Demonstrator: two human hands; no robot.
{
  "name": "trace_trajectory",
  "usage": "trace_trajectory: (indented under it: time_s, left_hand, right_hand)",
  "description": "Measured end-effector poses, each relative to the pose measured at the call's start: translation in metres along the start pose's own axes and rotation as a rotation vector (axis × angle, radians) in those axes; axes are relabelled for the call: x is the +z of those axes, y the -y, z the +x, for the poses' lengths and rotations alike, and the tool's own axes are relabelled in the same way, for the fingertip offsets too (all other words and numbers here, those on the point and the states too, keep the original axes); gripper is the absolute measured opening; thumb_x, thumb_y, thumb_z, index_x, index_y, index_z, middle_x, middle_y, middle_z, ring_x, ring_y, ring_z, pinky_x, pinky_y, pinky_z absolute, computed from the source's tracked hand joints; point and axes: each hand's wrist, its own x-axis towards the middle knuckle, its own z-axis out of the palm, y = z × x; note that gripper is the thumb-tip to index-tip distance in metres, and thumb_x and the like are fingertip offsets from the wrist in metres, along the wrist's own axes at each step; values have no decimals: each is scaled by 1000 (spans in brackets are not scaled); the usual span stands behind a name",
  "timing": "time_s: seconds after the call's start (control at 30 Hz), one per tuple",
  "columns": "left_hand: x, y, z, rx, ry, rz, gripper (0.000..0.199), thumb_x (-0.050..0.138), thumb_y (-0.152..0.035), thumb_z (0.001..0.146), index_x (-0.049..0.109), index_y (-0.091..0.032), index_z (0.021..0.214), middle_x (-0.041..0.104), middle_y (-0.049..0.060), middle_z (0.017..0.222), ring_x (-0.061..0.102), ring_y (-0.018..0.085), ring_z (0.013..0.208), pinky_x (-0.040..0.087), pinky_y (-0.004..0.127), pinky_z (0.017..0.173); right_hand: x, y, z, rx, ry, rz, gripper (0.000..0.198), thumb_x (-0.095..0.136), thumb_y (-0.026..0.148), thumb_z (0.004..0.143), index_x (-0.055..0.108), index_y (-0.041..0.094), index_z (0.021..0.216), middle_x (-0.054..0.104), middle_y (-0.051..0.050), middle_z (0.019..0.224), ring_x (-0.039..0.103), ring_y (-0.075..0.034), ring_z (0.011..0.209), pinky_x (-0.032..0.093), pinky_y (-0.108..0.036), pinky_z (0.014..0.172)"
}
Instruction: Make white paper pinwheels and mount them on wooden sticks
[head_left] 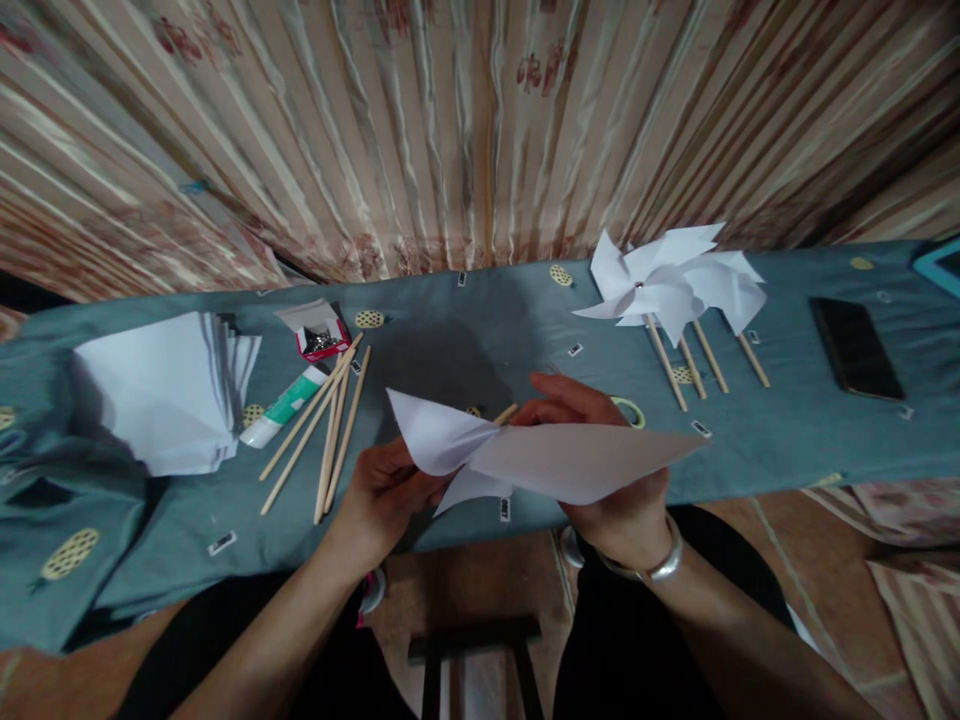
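A white paper pinwheel [555,458] is held up above the near edge of the table, its curved blades turned toward me. My left hand [390,490] is closed on its left side, fingertips partly behind the paper. On the other side, my right hand [626,510] grips the pinwheel from behind, with its fingers bent over the upper edge and largely covered by a blade. The end of a wooden stick [507,412] shows just behind the pinwheel's middle; the rest of it is hidden.
On the left lie a stack of white paper [161,390], a glue tube [285,408], several wooden sticks [330,430] and an opened box of metal pins [322,338]. Finished pinwheels [667,285], a tape roll [628,410] and a phone [856,347] lie right. A curtain [450,130] hangs behind.
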Motion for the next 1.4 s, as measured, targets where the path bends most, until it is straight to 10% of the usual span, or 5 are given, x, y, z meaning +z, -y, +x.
trace_trajectory:
  time_s: [0.77,1.4]
  left_hand:
    - [-11,-1,-1,116,27,153,28,71,-29,76,63,-17,52,56,1,53,52,13,53,41,23,48]
    - [-6,-35,-13,665,-16,589,20,60,-17,90,77,-21,99,71,5,83,68,12,65,52,18,52]
  right_hand:
    - [-1,-1,-6,8,25,-30,53,60,55,86,55,28,131,74,-7,95,70,-30,97,60,-44,74]
    - [-6,0,-15,-33,29,-69,43,55,43,93,52,27,133,73,-8,100,71,-26,92,59,-40,76]
